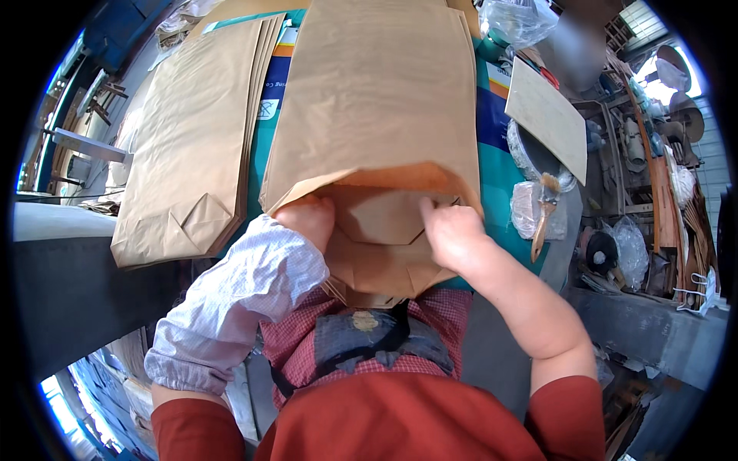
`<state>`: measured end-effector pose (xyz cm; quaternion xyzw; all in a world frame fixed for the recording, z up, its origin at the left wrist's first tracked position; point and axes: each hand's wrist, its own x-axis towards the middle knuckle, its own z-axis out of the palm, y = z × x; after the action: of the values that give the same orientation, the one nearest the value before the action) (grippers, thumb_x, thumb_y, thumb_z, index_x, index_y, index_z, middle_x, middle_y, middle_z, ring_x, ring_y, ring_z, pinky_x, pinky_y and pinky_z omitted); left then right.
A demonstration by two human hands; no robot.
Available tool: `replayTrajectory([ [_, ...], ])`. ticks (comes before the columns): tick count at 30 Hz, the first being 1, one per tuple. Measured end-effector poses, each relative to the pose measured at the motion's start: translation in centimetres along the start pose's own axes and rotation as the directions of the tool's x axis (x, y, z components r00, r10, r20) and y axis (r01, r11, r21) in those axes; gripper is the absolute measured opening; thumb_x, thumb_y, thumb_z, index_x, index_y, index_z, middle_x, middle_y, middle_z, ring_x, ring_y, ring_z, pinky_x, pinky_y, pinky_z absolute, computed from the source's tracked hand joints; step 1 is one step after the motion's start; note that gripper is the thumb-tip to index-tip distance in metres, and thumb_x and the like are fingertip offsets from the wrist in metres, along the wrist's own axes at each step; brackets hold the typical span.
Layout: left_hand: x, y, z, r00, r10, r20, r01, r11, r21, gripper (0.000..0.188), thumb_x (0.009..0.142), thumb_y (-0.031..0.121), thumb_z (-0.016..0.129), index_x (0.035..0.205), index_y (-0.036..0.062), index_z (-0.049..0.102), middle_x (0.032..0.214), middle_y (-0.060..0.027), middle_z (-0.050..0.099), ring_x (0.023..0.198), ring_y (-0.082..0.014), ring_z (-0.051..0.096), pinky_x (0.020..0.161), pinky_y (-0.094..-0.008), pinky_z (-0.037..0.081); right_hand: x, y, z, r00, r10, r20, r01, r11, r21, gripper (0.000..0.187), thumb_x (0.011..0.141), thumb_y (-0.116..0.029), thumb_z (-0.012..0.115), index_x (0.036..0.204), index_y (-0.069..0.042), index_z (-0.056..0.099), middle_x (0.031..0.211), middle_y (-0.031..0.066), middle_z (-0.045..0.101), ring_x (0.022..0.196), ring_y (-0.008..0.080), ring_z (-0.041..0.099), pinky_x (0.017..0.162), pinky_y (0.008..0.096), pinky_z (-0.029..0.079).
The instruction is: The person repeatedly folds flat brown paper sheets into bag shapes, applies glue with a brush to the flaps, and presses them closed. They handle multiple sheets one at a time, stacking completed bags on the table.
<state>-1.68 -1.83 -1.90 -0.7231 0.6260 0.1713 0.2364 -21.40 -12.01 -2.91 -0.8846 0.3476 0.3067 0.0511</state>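
A large brown paper bag lies in front of me on top of a stack of like bags, its near end spread wide. Inside that end a folded paper flap shows. My left hand, closed, is at the left corner of the opening, and the paper edge partly covers its fingers. At the right corner my right hand is closed on the paper with bent fingers. The near lip of the bag hangs toward my lap.
Another stack of brown paper bags lies to the left. On the right are a pale flat board over a round tub, a brush and a clear plastic bag. A teal and blue sheet covers the table.
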Motion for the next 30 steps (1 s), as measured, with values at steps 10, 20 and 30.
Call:
replayTrajectory([
  [10, 0.6, -4.2, 0.8, 0.917, 0.222, -0.331, -0.385, 0.711, -0.588, 0.066, 0.067, 0.004, 0.067, 0.131, 0.0039, 0.053, 0.123, -0.0170, 0.058, 0.116, -0.0316, 0.057, 0.100, -0.0354, 0.046, -0.5, 5.0, 1.7, 0.934, -0.126, -0.333, 0.185, 0.971, 0.153, 0.047, 0.068, -0.011, 0.069, 0.113, -0.003, 0.061, 0.115, 0.0170, 0.062, 0.108, 0.0344, 0.059, 0.090, 0.0411, 0.049],
  [20, 3.8, -6.4, 0.7, 0.885, 0.444, -0.141, -0.422, 0.636, -0.646, 0.058, 0.065, 0.014, 0.071, 0.121, 0.0031, 0.064, 0.125, -0.0142, 0.058, 0.113, -0.0267, 0.059, 0.096, -0.0313, 0.048, -1.5, 4.3, 0.1, 0.828, -0.425, -0.367, 0.558, 0.689, 0.463, 0.018, 0.070, -0.014, 0.073, 0.079, -0.001, 0.064, 0.082, 0.0158, 0.064, 0.082, 0.0349, 0.063, 0.074, 0.0435, 0.051],
  [30, 5.5, -2.4, 3.1, 0.997, -0.012, -0.074, -0.040, 0.752, -0.658, 0.017, 0.077, 0.017, 0.072, 0.085, 0.0021, 0.069, 0.087, -0.0166, 0.067, 0.082, -0.0321, 0.065, 0.074, -0.0405, 0.051, -1.8, 2.3, 0.6, 0.767, -0.090, -0.636, 0.320, 0.912, 0.257, 0.015, 0.078, -0.015, 0.074, 0.084, -0.006, 0.063, 0.079, 0.0106, 0.063, 0.073, 0.0315, 0.066, 0.064, 0.0397, 0.053],
])
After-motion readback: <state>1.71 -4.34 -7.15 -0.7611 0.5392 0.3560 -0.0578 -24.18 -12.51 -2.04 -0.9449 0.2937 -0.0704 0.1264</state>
